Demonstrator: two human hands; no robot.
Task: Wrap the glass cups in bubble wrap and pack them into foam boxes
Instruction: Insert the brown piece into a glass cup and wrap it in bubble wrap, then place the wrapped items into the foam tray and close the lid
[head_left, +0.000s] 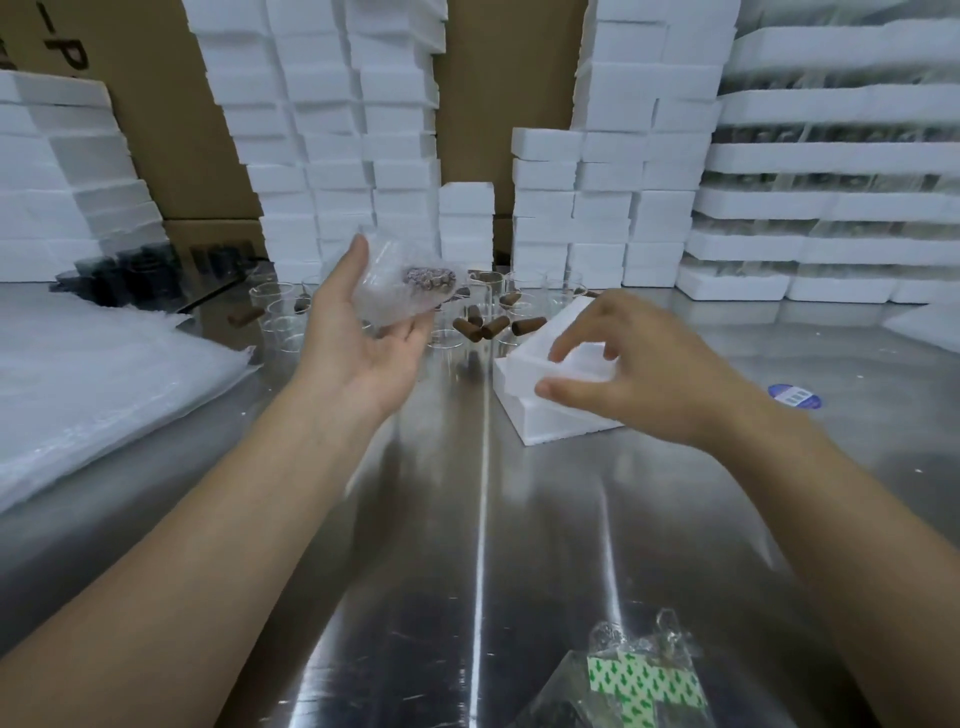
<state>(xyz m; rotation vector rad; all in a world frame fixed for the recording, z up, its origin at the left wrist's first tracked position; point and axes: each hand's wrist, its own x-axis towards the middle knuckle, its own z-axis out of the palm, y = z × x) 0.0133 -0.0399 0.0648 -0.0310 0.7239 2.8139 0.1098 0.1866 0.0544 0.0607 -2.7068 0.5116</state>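
Above the middle of the steel table (467, 519), the left hand (363, 348) holds the bubble-wrapped glass cup (405, 293) between thumb and fingers while the right hand (644, 374) pinches the lid of the foam box (545, 421), apparently opening it so the cup can be lowered inside.

I see my left hand (363, 345) holding a clear bubble-wrapped glass cup (402, 288) above the shiny steel desk (467, 519); fingers (558, 388) of my right hand (641, 371) pinch a white foam box (524, 413).
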